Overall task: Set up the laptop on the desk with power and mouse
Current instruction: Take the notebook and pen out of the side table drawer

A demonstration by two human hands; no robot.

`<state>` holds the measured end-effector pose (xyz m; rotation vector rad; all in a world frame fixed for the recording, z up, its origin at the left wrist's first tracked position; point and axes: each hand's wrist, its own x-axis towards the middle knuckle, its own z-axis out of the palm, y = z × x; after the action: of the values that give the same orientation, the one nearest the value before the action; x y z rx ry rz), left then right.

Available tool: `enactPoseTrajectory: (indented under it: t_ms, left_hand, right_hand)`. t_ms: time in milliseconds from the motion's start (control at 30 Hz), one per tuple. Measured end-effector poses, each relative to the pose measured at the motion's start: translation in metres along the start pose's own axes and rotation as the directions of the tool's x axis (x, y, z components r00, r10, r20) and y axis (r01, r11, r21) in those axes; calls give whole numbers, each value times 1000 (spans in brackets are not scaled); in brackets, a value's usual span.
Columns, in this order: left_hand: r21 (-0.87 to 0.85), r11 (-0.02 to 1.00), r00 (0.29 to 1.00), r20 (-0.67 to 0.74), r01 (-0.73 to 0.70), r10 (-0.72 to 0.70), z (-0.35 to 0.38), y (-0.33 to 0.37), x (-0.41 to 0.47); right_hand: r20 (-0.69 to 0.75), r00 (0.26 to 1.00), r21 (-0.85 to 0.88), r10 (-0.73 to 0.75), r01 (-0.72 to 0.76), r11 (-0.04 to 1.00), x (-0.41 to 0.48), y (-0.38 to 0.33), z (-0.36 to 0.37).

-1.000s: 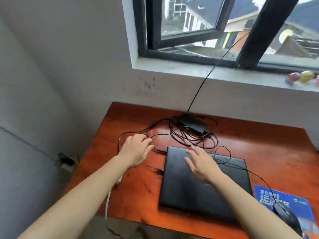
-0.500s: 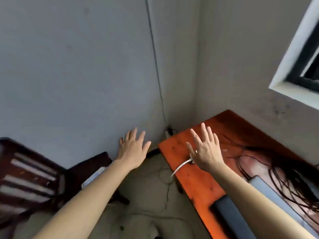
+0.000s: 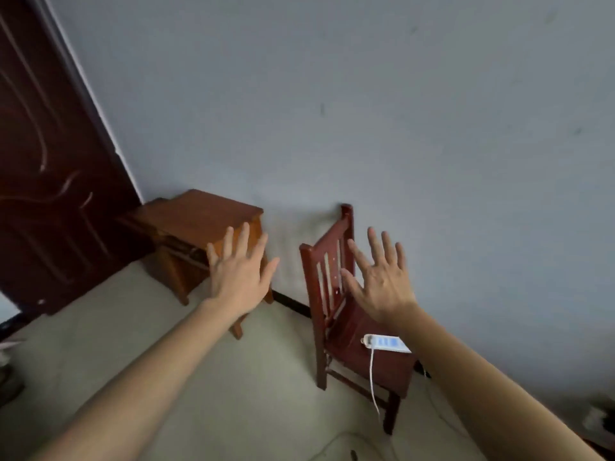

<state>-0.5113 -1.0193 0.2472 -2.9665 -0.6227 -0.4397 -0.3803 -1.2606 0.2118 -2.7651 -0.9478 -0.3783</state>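
A white power strip (image 3: 386, 343) with a white cord (image 3: 373, 380) hanging off it lies on the seat of a dark red wooden chair (image 3: 336, 294) against the wall. My right hand (image 3: 379, 281) is held up with fingers spread, above and just left of the strip, not touching it. My left hand (image 3: 241, 271) is also raised with fingers spread, further left, in front of a small wooden table. Both hands hold nothing. The laptop, its charger, the mouse and the desk are out of view.
A small brown wooden table (image 3: 196, 224) stands against the grey wall (image 3: 366, 111), left of the chair. A dark brown door (image 3: 43, 154) fills the far left. Pale floor (image 3: 233, 394) lies below, with a thin cable trailing on it at the bottom.
The view has swung left, away from the desk and laptop, to the chair and small table. Both hands left the desk and now hover spread in front of the chair.
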Motion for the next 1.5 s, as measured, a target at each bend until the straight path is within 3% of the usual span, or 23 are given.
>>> enactPoseTrajectory:
  t_ms: [133,233,500,700,967,1267,1500]
  left_hand:
    - [51,989,990,-17,140,-139,4,-115,20]
    - [72,969,971,9,236,-237,10,-187,25]
    - [89,921,922,49,378,-383,64,-327,64]
    - [150,907,911,71,394,-407,122,-444,161]
    - [182,867,883,-18,464,-469,133,-605,304]
    - [60,798,800,-10,599,-600,185,-803,375]
    - [30,865,861,87,500,-501,229,-960,469]
  right_hand:
    - [-17,992,17,-122,122,992,87,-100,40]
    - [48,977,39,-207,205,978,134,-169,76]
    - [98,927,96,-362,353,931,250,-304,156]
    - [68,886,152,-458,444,883,387,-394,233]
    - [39,874,192,-484,469,862,589,-521,278]
    - [98,817,157,-568,551,820,725,-693,359]
    - [142,865,161,-480,459,874,819,-812,417]
